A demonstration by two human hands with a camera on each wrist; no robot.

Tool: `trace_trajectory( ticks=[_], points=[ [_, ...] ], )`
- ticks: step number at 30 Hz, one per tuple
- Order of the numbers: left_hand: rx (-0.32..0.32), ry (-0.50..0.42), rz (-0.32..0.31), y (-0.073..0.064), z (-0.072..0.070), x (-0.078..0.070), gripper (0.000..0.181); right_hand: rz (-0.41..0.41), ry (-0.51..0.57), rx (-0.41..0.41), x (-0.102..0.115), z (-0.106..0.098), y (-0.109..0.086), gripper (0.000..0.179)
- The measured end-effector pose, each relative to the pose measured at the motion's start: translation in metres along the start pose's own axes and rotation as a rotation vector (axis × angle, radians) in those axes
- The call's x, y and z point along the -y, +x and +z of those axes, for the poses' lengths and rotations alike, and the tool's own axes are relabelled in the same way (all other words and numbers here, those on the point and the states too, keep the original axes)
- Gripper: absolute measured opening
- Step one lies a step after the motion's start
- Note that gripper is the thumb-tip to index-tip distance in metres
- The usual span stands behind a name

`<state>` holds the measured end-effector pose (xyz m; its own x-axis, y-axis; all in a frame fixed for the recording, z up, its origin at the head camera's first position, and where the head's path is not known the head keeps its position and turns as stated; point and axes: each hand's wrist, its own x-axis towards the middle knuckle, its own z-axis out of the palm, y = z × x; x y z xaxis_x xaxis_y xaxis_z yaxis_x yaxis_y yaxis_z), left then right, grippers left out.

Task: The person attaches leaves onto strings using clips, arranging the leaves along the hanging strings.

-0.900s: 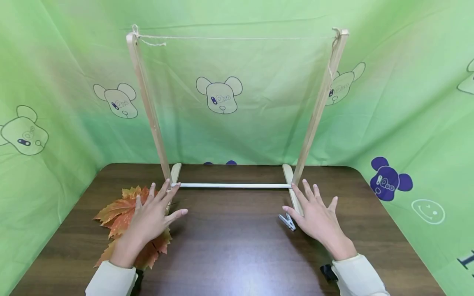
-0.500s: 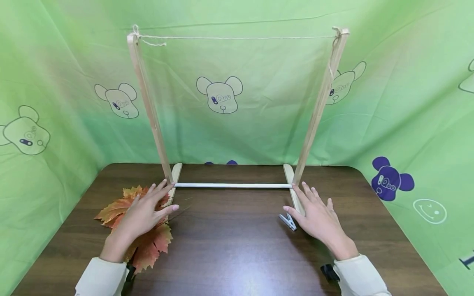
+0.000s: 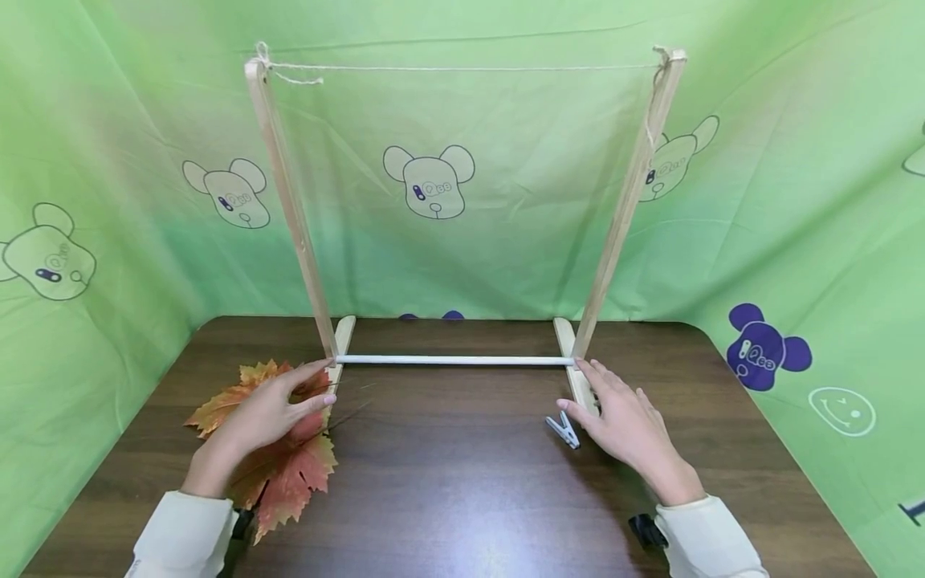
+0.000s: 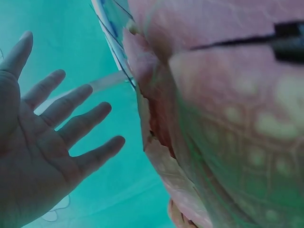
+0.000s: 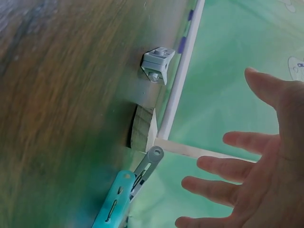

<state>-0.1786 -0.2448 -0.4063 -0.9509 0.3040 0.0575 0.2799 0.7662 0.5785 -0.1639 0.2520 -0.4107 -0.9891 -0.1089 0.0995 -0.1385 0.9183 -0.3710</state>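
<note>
A wooden frame stands on the table, with a left post (image 3: 291,201), a right post (image 3: 627,201) and a white rod (image 3: 455,360) low between them. My left hand (image 3: 253,421) is over orange-red maple leaves (image 3: 292,486), its fingertips by the left post's foot; whether they touch it I cannot tell. Its fingers look straight and spread in the left wrist view. My right hand (image 3: 625,421) hovers by the right foot (image 3: 584,393), fingers extended, holding nothing. A grey clothespin (image 3: 562,430) lies near its thumb.
Thin string (image 3: 462,69) is tied across the post tops. The right wrist view also shows a teal clothespin (image 5: 115,199) and another grey clothespin (image 5: 148,166) beside it. A green printed cloth (image 3: 433,265) hangs behind the brown table (image 3: 448,474).
My left hand has shifted to the left and turned more edge-on, its fingers drawing closer together in the head view. The right hand has barely moved, its fingers also less spread.
</note>
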Motion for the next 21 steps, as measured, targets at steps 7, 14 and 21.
trace_trajectory(
  ticks=[7,14,21],
  points=[
    [0.003,-0.043,0.007,0.006,-0.003,0.006,0.057,-0.027,0.011,-0.049,-0.004,0.001,0.001,0.074],
    [0.071,-0.147,-0.034,0.011,-0.007,0.018,0.057,0.018,0.048,-0.029,-0.002,0.001,0.0,0.076],
    [0.082,-0.149,-0.008,0.018,-0.009,0.025,0.055,0.028,0.085,-0.022,0.003,0.002,-0.001,0.075]
  ],
)
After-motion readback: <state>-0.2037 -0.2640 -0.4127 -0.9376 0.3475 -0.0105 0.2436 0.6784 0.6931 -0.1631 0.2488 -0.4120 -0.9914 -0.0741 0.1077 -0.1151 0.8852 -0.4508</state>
